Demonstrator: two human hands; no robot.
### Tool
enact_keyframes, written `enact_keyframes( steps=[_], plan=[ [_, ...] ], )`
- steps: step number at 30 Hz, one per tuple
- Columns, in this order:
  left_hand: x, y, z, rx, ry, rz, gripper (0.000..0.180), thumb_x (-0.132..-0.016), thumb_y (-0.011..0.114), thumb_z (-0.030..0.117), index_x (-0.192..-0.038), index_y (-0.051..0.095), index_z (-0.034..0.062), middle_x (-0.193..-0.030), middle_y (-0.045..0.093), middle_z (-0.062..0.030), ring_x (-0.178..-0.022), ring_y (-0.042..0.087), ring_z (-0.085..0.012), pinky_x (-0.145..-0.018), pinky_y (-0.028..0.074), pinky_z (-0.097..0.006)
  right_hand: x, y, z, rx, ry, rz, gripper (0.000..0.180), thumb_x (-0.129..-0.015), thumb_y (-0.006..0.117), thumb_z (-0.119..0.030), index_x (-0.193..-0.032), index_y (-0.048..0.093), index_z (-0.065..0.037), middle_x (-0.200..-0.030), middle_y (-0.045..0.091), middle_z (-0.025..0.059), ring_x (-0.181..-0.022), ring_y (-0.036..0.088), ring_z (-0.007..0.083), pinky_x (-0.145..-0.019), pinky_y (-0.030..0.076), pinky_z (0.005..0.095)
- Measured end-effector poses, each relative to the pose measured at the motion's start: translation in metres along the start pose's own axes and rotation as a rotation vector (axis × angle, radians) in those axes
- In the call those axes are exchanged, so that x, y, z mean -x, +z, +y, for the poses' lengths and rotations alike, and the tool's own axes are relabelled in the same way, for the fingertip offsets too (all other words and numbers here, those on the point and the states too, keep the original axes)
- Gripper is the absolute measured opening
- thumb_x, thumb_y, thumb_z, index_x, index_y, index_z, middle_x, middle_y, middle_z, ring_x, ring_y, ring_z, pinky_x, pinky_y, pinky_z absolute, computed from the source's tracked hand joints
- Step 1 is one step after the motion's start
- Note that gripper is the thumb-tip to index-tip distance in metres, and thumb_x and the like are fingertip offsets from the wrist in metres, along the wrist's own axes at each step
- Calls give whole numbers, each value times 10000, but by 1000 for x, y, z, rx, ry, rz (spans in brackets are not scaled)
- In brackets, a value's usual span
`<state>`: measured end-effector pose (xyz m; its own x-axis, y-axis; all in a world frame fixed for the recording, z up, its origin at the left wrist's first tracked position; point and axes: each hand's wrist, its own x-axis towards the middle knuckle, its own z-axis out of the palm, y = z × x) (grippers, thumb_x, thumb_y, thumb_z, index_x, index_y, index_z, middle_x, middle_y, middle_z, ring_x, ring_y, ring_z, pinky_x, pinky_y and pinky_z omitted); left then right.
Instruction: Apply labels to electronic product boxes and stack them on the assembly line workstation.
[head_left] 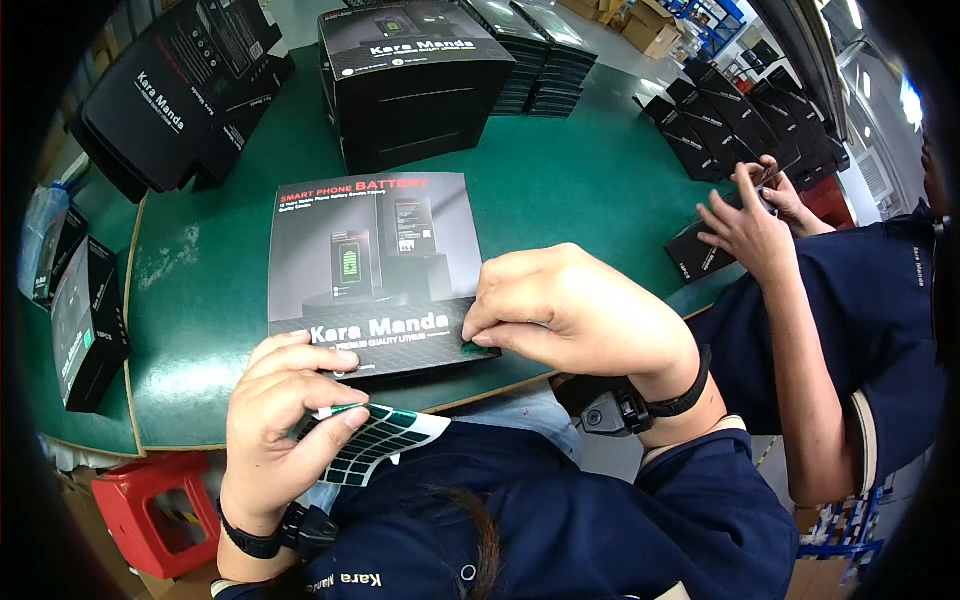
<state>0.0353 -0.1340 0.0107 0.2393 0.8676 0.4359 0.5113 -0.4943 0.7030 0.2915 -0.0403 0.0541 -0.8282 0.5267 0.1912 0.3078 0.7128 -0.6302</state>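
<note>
**Two hands at a dark printed box on a green table**

Nearest the camera is the person's own dark blue top (560, 520), filling the lower middle of the view, with a strand of dark hair across it. Just above it, the left hand (285, 420) is curled around a white sticker sheet (385, 440) covered in small dark green squares; thumb and fingers pinch the sheet's left end, and the rest of it sticks out to the right over the lap. A black wristband sits on that wrist.

The right hand (570, 310) is loosely closed, its fingertips (478, 332) pressed together on the near right corner of a flat, dark printed box (370, 270). I cannot tell whether a sticker sits under those fingertips. A black band with a small device wraps the right wrist.

The box lies flat at the near edge of the green table (560, 190), in the middle of the view, right at the person's body.

Farther away, a stack of black cartons (415, 85) stands behind the box. More black boxes (170, 100) lean at the far left, and two smaller ones (85, 320) stand at the left edge. A red stool (140, 505) sits below the table at near left.

On the right, a co-worker's hands (750, 225) handle a slim black box, with a row of similar boxes (740, 125) beyond.
</note>
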Motion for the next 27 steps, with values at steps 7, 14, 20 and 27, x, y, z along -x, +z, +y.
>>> enact_keyframes(
  steps=[7, 14, 20, 27],
  plan=[
    [-1, 0, 1, -6, 8, -4, 101, -678, 747, 81, -763, 692, 76, -847, 701, -68, -898, 647, -214, -939, 406, -413, -1, -5, 8, -71, -44, -10, 81, -778, 661, -12, -859, 663, -6, -784, 626, 100, -727, 618, 268, -649, 491, 325],
    [0, 1, 2, -23, -9, 2, 112, -670, 751, 77, -764, 690, 77, -852, 700, -66, -901, 648, -210, -944, 404, -416, 0, -5, 12, -120, -34, -53, 70, -800, 663, -33, -863, 669, -2, -791, 636, 90, -737, 625, 242, -653, 488, 318],
    [0, 1, 2, -26, 9, -4, 116, -666, 753, 78, -762, 687, 77, -856, 700, -69, -898, 648, -211, -947, 402, -419, -2, -5, 13, -106, -55, -65, 76, -805, 662, -45, -867, 668, -1, -795, 637, 91, -737, 625, 243, -653, 488, 316],
    [0, 2, 3, -29, -5, 6, 110, -670, 751, 74, -757, 684, 82, -840, 701, -58, -901, 650, -209, -950, 399, -423, -2, -2, 12, -159, -31, -19, 63, -773, 631, -53, -797, 643, 4, -739, 603, 125, -738, 604, 291, -670, 481, 367]
  ],
)
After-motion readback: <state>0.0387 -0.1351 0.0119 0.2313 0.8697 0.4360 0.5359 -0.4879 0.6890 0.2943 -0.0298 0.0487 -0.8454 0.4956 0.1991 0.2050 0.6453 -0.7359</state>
